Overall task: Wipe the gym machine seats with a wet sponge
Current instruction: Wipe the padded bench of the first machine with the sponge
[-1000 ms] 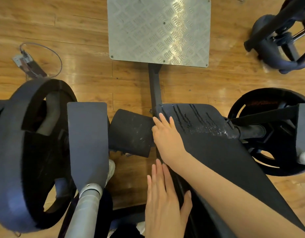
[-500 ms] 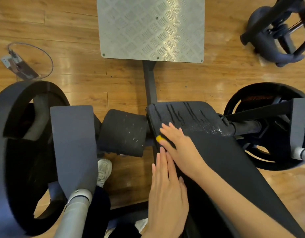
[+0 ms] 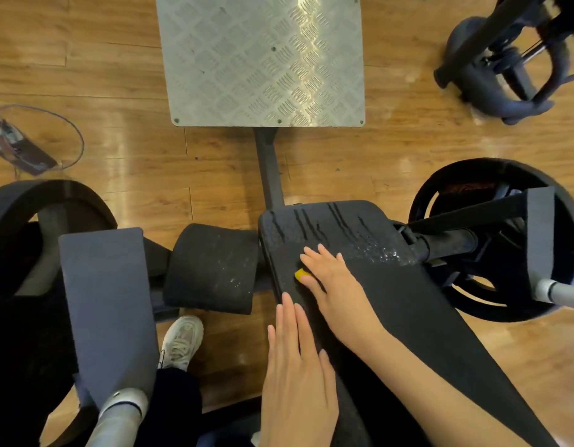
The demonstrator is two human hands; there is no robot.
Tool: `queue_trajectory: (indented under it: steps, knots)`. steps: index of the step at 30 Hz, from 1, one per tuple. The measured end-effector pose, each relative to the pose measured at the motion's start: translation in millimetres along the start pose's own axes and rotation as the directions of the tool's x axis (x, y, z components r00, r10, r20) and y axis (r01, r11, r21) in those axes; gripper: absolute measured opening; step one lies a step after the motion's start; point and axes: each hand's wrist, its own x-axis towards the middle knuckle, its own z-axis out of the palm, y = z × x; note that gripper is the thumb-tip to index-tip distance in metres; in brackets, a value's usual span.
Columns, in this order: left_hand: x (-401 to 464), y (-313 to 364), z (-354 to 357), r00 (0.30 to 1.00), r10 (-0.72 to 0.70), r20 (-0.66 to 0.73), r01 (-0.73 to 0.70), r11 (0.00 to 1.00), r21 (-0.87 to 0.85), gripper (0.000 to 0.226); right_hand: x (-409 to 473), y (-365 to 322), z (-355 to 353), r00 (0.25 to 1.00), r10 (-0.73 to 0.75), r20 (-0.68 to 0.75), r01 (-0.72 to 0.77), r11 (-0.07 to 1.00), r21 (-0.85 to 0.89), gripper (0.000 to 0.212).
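1. Yellow sponge (image 3: 301, 274): only a small corner shows, at the thumb side of the right hand (image 3: 335, 287); the rest is hidden under the palm, so its shape and size cannot be made out.
2. Right hand: laid palm-down over the sponge, its fingers (image 3: 318, 258) nearly straight and close together, pressing the sponge flat onto the seat pad (image 3: 392, 285) rather than curling round it. The forearm runs off the lower right edge of the view.
3. Left hand (image 3: 297, 375): flat, fingers straight and together, resting on the near left edge of the seat pad, just behind the right hand; fingertips close to the right wrist but whether they touch cannot be told. The wrist is cut off at the bottom edge.
4. Seat pad: black, long, narrowing toward the lower right corner. Dark wet streaks and droplets (image 3: 376, 250) lie on its far end, just beyond the right fingertips.
5. Roller pad (image 3: 211, 269): black, just left of the seat pad, speckled with pale spots.
6. Metal foot plate (image 3: 263, 59): tread-patterned, on the wooden floor (image 3: 101, 75) beyond the seat, its top edge cut off.
7. Weight plates: one at left (image 3: 27, 201), one at right (image 3: 473, 175), both partly hidden by frame parts.
8. White shoe (image 3: 182, 340): on the floor, lower left of the hands.
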Motion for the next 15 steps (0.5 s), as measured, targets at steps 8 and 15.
queue_trajectory:
  steps: [8, 15]
  knots:
    - [26, 3, 1, 0.998, 0.053, -0.024, -0.054, 0.998, -0.018, 0.058, -38, 8, -6, 0.997, -0.009, -0.075, 0.007, 1.0, -0.025, 0.042]
    - [54, 19, 8, 0.998, 0.061, 0.002, -0.061, 0.997, 0.045, 0.056, 26, 22, -8, 0.99, 0.124, -0.073, -0.123, 0.992, 0.021, 0.042]
